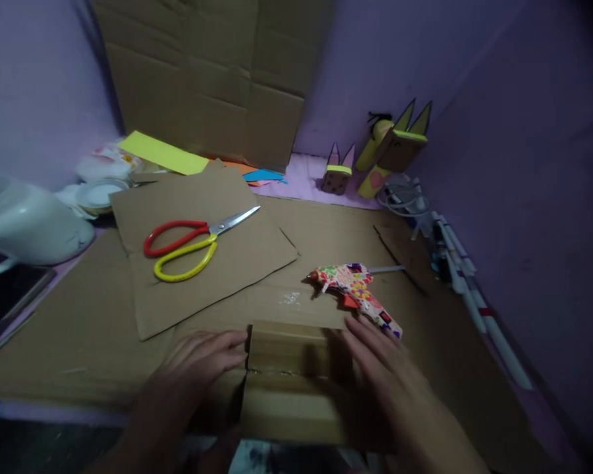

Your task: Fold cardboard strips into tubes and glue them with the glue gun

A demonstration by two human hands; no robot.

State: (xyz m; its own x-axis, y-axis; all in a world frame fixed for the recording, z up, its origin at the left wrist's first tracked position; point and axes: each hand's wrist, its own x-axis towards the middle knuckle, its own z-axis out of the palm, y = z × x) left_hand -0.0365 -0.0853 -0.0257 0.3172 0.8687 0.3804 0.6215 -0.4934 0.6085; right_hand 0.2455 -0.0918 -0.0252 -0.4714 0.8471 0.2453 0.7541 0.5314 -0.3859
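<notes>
A small folded cardboard piece [294, 395] lies at the front edge of the work surface, a glued seam running across it. My left hand [202, 362] is at its left edge, fingers pointing right, slightly blurred. Over its right edge lies my right hand [385, 368], fingers stretched forward. Just beyond the right fingertips rests a flower-patterned glue gun [356, 286] with a glue stick in its back. Scissors [212, 230] with one red and one yellow handle lie on a flat cardboard sheet [227, 276] further left.
A white jug [34, 217] stands at the left, near a dark flat device [10, 293]. Cardboard animal figures [400, 148] and a smaller one [337, 178] stand at the back. Pens [479, 296] line the right wall. Coloured paper [163, 151] lies behind the sheet.
</notes>
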